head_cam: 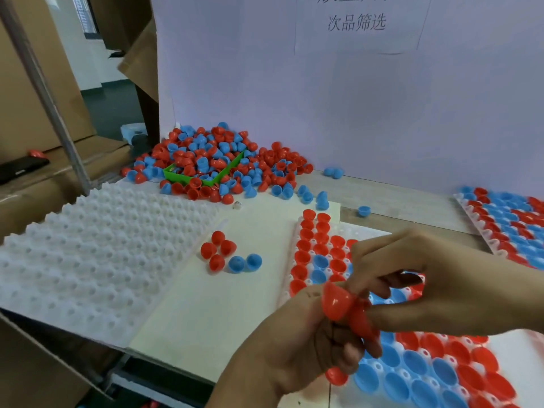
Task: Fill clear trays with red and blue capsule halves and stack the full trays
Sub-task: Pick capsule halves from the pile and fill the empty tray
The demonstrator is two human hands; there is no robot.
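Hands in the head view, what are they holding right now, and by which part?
The left hand grips several red capsule halves bunched in its curled fingers; the right hand pinches them at the top.

Both hands meet over the half-filled tray [300, 228]. The left hand [297, 343] grips a few red halves [338, 301], and the right hand [435, 284] pinches at the top one. Empty bumpy trays [97, 248] sit on the left, a big red and blue pile [217, 160] covers a green scoop [176, 176] at the back, and a full tray [506, 219] lies far right.
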